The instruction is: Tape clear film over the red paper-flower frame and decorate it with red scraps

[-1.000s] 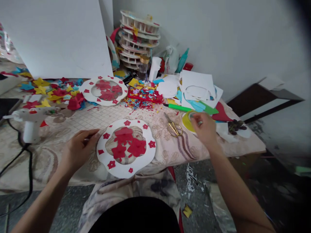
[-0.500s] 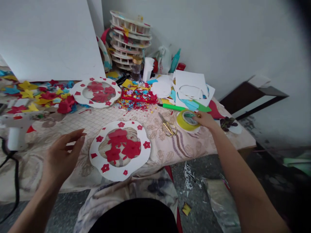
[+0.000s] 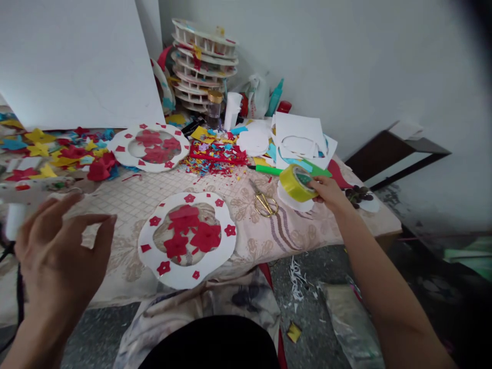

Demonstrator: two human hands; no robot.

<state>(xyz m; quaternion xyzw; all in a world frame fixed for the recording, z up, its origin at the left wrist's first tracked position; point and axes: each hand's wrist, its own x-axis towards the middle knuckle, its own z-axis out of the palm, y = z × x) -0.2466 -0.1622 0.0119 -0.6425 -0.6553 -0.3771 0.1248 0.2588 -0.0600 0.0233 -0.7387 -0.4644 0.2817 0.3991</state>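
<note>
My right hand [image 3: 326,190] grips a roll of yellow tape [image 3: 296,185] by its edge, tilted above a white paper disc [image 3: 294,201]. Over the table's left side, my left hand [image 3: 63,246] is raised with fingers apart and nothing between them; it partly covers a white glue gun [image 3: 17,205]. Between the hands lies a scalloped white paper frame [image 3: 148,259] with small red flowers round its rim and larger red flower shapes [image 3: 207,236] in its clear middle. Gold-handled scissors [image 3: 265,204] rest just left of the tape.
Behind lies a second decorated frame [image 3: 120,148] beside loose paper flowers [image 3: 40,136]. Coloured scraps [image 3: 215,166], a green cutter [image 3: 269,169] and cut white sheets [image 3: 300,125] cover the back. Stacked white rings [image 3: 203,66] stand against the wall. Grapes [image 3: 359,195] sit near the right edge.
My right hand has lifted and tilted the yellow tape off the white disc. My left hand has moved left and nearer the camera, in front of the glue gun, fingers more spread.
</note>
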